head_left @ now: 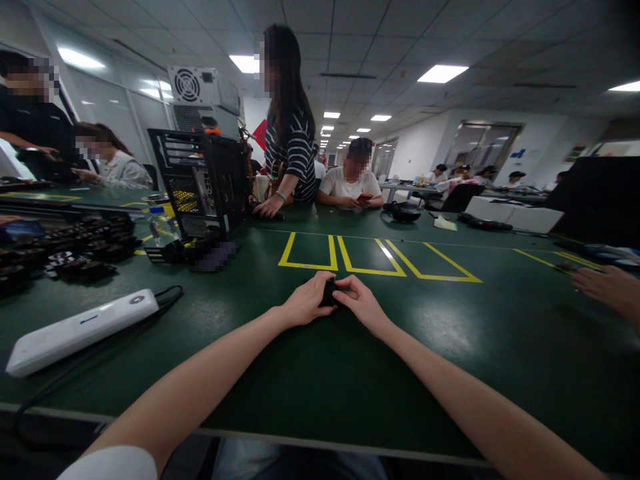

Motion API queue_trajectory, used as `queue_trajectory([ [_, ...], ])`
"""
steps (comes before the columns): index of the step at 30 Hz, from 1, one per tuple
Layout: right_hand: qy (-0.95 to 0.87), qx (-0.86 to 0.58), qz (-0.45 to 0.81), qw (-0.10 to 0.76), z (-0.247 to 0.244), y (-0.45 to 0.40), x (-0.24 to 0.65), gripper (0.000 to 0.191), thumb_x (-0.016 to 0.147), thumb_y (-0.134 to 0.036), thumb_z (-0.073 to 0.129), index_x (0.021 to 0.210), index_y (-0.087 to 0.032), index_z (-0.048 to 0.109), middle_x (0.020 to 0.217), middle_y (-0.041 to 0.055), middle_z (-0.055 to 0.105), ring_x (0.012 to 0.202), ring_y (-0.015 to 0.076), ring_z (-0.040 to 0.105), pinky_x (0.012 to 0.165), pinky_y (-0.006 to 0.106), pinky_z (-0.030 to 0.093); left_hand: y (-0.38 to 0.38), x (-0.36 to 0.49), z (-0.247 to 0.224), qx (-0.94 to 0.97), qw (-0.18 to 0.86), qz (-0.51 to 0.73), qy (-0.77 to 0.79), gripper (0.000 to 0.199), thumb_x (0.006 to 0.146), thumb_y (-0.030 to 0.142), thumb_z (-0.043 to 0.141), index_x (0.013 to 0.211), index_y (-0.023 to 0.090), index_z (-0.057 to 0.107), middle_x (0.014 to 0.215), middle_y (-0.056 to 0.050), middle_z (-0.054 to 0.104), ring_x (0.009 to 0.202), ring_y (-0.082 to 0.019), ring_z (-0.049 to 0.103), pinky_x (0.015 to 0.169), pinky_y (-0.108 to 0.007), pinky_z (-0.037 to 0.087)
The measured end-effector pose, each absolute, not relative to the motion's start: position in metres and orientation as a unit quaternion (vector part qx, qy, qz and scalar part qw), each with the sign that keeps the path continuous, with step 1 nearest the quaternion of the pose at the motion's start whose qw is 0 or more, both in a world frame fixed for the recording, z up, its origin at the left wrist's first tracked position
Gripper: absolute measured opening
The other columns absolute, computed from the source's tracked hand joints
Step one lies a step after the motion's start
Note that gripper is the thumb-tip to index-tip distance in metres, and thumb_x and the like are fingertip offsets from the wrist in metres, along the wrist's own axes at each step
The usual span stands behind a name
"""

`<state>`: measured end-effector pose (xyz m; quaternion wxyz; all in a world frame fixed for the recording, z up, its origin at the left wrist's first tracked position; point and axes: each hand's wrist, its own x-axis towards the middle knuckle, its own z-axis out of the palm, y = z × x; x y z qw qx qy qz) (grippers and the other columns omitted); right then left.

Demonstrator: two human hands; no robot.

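Note:
A small black object (329, 292) is between my two hands, just above the green table (320, 373), below the yellow tape outlines. My left hand (310, 298) wraps round it from the left, thumb beneath and fingers over the top. From the right, my right hand (361, 303) touches the same object with thumb and fingertips pinched on its side. The object is mostly covered by the fingers, so its shape is hard to make out.
A white power strip (85, 330) with a black cable lies at left. Behind it are piled black parts (85, 247) and an open computer case (205, 183). Yellow tape outlines (305, 265) mark the table ahead. Another person's hand (607, 288) reaches in at right.

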<state>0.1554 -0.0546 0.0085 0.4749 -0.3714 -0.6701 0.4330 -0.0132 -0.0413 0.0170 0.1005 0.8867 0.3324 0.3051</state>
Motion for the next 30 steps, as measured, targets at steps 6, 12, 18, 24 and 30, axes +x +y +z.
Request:
queue_trajectory([
  [6,-0.680,-0.409,0.411,0.448,0.0069,-0.0514,0.1564,0.034,0.071,-0.032,0.055,0.102,-0.019,0.049,0.104,0.0054,0.054,0.094,0.0168,0.055,0.084,0.036,0.043,-0.0405,-0.0129,0.0146,0.889,0.088,0.303,0.332,0.061,0.067,0.030,0.060,0.117,0.021,0.026,0.115,-0.008,0.041,0.101,-0.023,0.048,0.085,-0.041,0.042],
  [12,-0.684,-0.359,0.450,0.448,0.0079,-0.0561,0.1567,0.030,0.070,-0.025,0.057,0.097,-0.019,0.047,0.102,0.0031,0.053,0.095,0.0159,0.054,0.084,0.034,0.044,-0.0405,-0.0134,0.0145,0.890,0.093,0.303,0.328,0.059,0.068,0.029,0.059,0.117,0.022,0.026,0.115,-0.008,0.041,0.102,-0.023,0.047,0.086,-0.041,0.041],
  [18,-0.662,-0.363,0.454,0.473,0.0104,-0.0586,0.1550,0.021,0.071,-0.029,0.056,0.087,-0.020,0.048,0.094,0.0007,0.053,0.085,0.0136,0.057,0.078,0.031,0.046,-0.0408,-0.0137,0.0167,0.892,0.098,0.300,0.324,0.059,0.069,0.031,0.058,0.117,0.021,0.026,0.114,-0.008,0.041,0.102,-0.022,0.047,0.086,-0.040,0.041],
  [24,-0.675,-0.398,0.416,0.462,0.0113,-0.0557,0.1542,0.027,0.071,-0.031,0.055,0.095,-0.019,0.049,0.100,0.0032,0.054,0.090,0.0154,0.055,0.081,0.033,0.044,-0.0408,-0.0134,0.0173,0.894,0.095,0.297,0.321,0.059,0.069,0.031,0.058,0.117,0.021,0.026,0.114,-0.008,0.041,0.100,-0.022,0.047,0.085,-0.039,0.042],
  [30,-0.687,-0.381,0.422,0.453,0.0115,-0.0600,0.1544,0.025,0.071,-0.027,0.055,0.094,-0.020,0.048,0.100,0.0019,0.053,0.096,0.0165,0.053,0.083,0.034,0.044,-0.0406,-0.0143,0.0169,0.895,0.093,0.298,0.318,0.058,0.070,0.031,0.058,0.117,0.020,0.027,0.113,-0.008,0.041,0.099,-0.022,0.048,0.085,-0.039,0.042],
])
